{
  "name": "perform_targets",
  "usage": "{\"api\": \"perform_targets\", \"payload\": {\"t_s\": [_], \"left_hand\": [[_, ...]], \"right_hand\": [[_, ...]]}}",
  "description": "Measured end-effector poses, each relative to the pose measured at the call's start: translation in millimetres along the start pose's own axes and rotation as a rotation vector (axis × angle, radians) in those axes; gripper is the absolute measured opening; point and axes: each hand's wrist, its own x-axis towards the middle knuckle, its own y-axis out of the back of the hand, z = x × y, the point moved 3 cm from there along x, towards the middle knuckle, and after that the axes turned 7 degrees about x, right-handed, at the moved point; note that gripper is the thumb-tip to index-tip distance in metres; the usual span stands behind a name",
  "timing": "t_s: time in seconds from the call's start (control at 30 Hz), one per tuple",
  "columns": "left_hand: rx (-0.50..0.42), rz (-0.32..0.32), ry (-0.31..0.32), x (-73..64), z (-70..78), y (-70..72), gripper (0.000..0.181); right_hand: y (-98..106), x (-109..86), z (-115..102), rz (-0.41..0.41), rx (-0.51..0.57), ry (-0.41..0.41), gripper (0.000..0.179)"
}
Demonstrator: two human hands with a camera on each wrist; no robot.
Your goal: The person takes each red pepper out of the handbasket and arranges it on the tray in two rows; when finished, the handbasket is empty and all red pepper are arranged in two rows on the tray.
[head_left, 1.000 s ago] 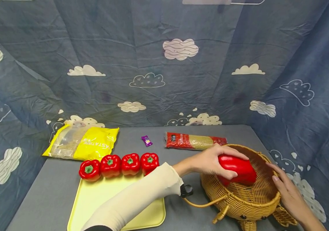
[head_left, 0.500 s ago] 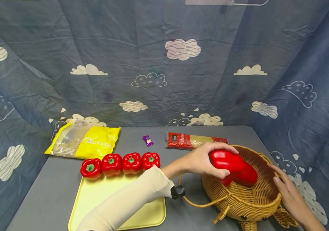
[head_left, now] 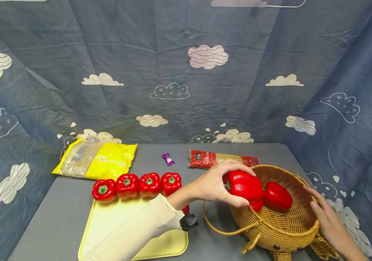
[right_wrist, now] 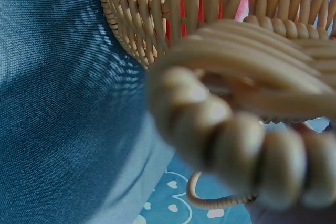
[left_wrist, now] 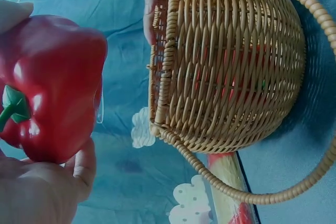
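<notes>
My left hand grips a red bell pepper with a green stem, thumb on one side and fingers on the other. It is over the left rim of the wicker basket; in the left wrist view the pepper hangs apart from the basket. Another red bell pepper lies inside the basket, with more red partly hidden beneath the held one. My right hand holds the basket's right rim; the basket's weave and a blurred wicker loop mostly hide it in the right wrist view.
Several red bell peppers line the back of a yellow tray; another peeks out behind my left wrist. Behind lie a yellow bag, a small purple packet and a red noodle pack. The basket's handle droops left onto the table.
My left hand has drawn the pepper leftward and up from inside the basket to over its left rim, uncovering the other pepper inside. My right hand stays at the rim.
</notes>
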Motion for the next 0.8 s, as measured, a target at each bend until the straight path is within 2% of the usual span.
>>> {"api": "perform_targets", "payload": {"t_s": [0.07, 0.23, 0.43, 0.63, 0.8], "left_hand": [[0.02, 0.006, 0.003, -4.0, 0.7, 2.2, 0.058], [-0.026, 0.027, 0.014, -12.5, 1.5, 7.0, 0.067], [-0.023, 0.091, 0.043, -20.8, 0.5, 13.2, 0.064], [-0.045, 0.128, 0.014, -29.1, 0.8, 20.2, 0.064], [0.02, 0.166, 0.001, -37.0, 3.6, 26.1, 0.067]], "right_hand": [[0, 0.0, 0, 0.002, -0.006, -0.005, 0.049], [-1, -0.3, -1, 0.001, -0.007, -0.012, 0.049], [0, 1.6, -1, -0.007, 0.003, -0.016, 0.049], [0, 3.2, 2, -0.016, -0.005, -0.027, 0.05], [-1, 1.7, 2, -0.022, -0.01, -0.04, 0.05]]}}
